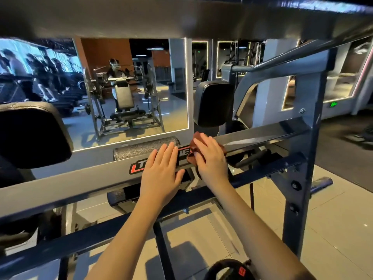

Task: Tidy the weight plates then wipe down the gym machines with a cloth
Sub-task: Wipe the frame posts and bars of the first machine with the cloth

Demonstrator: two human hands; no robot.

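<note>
Wipe phase, by the look of it. Right hand (212, 156) grips the cloth (198, 139): red-brown, bunched, fingers curled over it and pressing it onto the grey crossbar (80, 184) of the machine, just right of centre. Cloth pokes out above and to the left of the fingers, and some hangs under the palm.

Left hand (161, 174) lies flat on the same bar just beside the right. Fingers are straight and close together, holding nothing. Likely a brace: it steadies the lean over the frame while the other hand scrubs.

Logo sticker (139, 166) on the bar is red, black and white. The left hand covers its middle. I can read "T" at the left end and "IE" at the right, nothing more, so the brand is not recoverable.

A weight plate (228, 269), dark and round with a red label, is cut off by the near bottom edge. Its label text is too small to read. Whether the plates are tidied, I cannot tell from here.

Far side: a mirror (131, 87) reflects the machine. Black pad (30, 134) at left, second pad (214, 102) right of the mirror, roller pad (141, 147) just behind the bar.

Next likely stroke runs right along the bar; the sticker edge could snag the cloth.
</note>
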